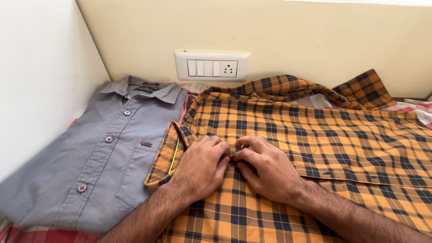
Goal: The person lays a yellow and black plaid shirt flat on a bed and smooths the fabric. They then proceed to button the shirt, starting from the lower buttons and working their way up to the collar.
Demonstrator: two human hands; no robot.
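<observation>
An orange and dark blue checked shirt [315,135] lies spread out in front of me, its collar [168,155] turned toward the left. My left hand [200,168] and my right hand [263,168] meet at the shirt's front placket just below the collar. The fingertips of both hands pinch the fabric around a small button. Both forearms rest on the lower part of the shirt.
A grey buttoned shirt [96,157] lies folded to the left, against a white wall. A white switch plate with a socket [211,66] sits on the cream wall behind. Red checked cloth [40,234] shows beneath the shirts.
</observation>
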